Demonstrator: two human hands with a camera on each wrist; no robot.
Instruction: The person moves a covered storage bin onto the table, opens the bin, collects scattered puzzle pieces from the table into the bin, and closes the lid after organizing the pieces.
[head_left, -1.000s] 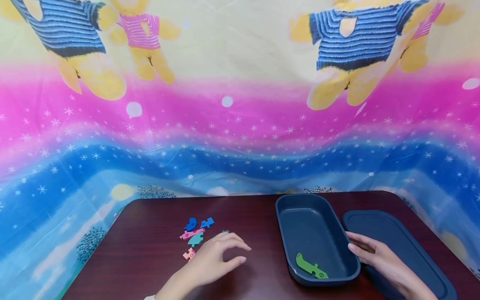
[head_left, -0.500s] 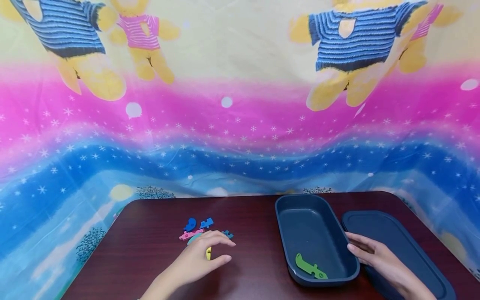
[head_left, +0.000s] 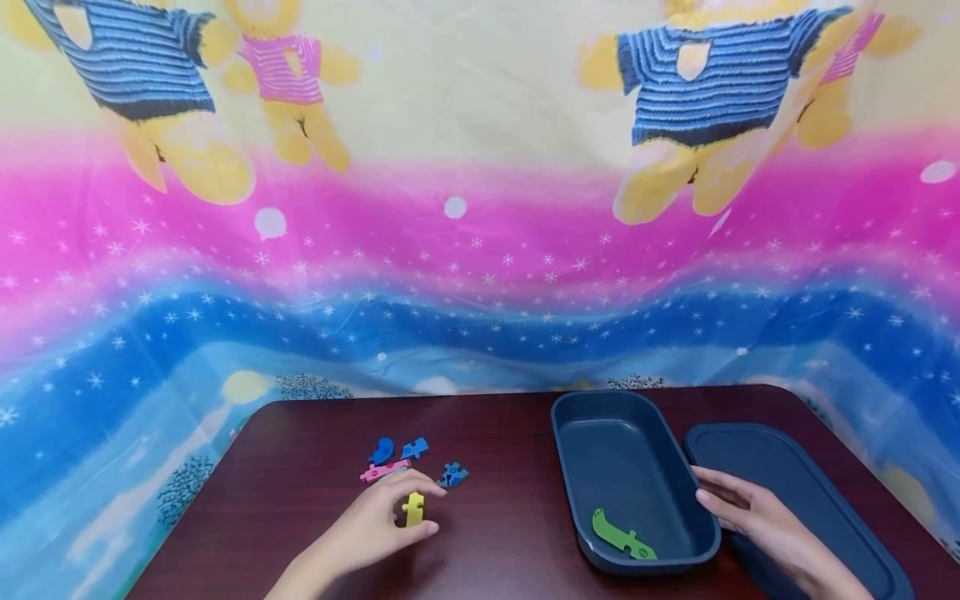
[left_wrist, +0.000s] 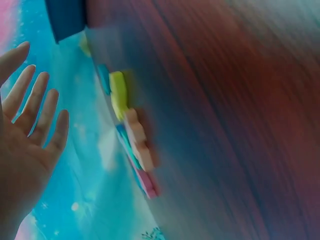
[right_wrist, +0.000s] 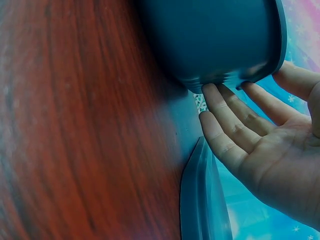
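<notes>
My left hand (head_left: 367, 525) hovers over the left part of the table, thumb and fingers spread. A yellow puzzle piece (head_left: 414, 510) shows between thumb and index finger in the head view, but the left wrist view has the hand apart from this yellow piece (left_wrist: 119, 95) and a peach piece (left_wrist: 137, 137) beside it. Beyond the hand lie a pink piece (head_left: 384, 471), a curved blue piece (head_left: 382, 452) and a patterned blue piece (head_left: 453, 475). My right hand (head_left: 765, 521) touches the side of a dark blue box (head_left: 566, 479) with extended fingers, its thumb at the rim (right_wrist: 280, 60).
Inside the box, near its front end, rests a green puzzle piece (head_left: 622, 535). A dark blue lid (head_left: 795, 483) lies on the table to the right, partly behind the right hand. A printed cloth (head_left: 465, 275) hangs behind the dark red table (head_left: 495, 442).
My left hand has moved left and slightly back toward me, uncovering the yellow piece and the patterned blue piece. The right hand and the box stay where they were.
</notes>
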